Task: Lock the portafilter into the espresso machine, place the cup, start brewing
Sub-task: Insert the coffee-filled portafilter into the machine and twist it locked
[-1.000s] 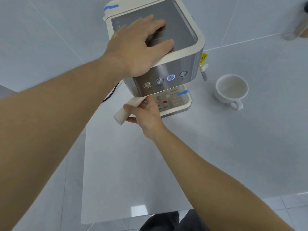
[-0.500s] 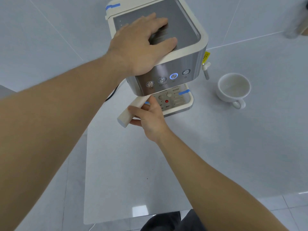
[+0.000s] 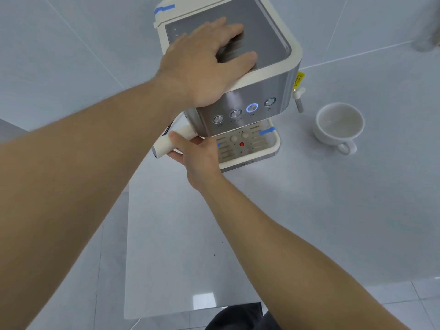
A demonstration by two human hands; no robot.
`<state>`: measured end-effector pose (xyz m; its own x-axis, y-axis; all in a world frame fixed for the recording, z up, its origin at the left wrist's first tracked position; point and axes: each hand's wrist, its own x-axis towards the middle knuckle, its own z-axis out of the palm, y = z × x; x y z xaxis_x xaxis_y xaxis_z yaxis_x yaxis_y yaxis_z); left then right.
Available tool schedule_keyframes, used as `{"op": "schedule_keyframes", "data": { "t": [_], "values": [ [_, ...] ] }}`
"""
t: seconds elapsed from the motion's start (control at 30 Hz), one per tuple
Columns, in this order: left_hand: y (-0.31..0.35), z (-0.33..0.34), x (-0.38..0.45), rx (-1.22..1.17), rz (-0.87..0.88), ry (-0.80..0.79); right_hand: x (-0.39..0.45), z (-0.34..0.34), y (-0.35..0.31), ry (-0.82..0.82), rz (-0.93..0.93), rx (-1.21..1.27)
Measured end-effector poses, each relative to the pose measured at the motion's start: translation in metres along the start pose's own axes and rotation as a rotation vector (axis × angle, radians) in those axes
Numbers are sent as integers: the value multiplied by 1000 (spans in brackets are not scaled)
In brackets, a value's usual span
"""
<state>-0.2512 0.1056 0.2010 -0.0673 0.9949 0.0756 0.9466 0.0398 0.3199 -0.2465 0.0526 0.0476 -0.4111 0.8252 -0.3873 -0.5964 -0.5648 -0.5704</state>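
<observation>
A cream and steel espresso machine (image 3: 266, 91) stands on the white table, one button on its front lit blue. My left hand (image 3: 207, 65) lies flat on its top with fingers spread. My right hand (image 3: 197, 152) grips the cream handle of the portafilter (image 3: 164, 145), which sticks out to the left from under the machine's front. The portafilter's head is hidden beneath the machine. A white cup (image 3: 339, 126) stands empty on the table to the right of the machine, handle facing me.
The drip tray (image 3: 273, 148) below the front panel has a red dot and blue tape. A steam wand (image 3: 298, 101) hangs on the machine's right side. The white table (image 3: 309, 222) ends at a near edge above a tiled floor.
My right hand has stayed on the portafilter handle at the machine's left front. My left hand has stayed on top. The view has shifted slightly.
</observation>
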Motion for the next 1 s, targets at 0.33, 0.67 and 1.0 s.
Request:
{"op": "schedule_keyframes", "data": {
  "t": [0.33, 0.67, 1.0],
  "values": [
    [-4, 3, 3, 2, 19, 12, -6, -15, -1, -21, -20, -89],
    [-11, 9, 7, -46, 6, 38, -22, -42, -12, -142, 51, -135],
    [-10, 7, 7, -40, 29, 32, -16, -33, -9, -153, 102, -117]
  ]
}}
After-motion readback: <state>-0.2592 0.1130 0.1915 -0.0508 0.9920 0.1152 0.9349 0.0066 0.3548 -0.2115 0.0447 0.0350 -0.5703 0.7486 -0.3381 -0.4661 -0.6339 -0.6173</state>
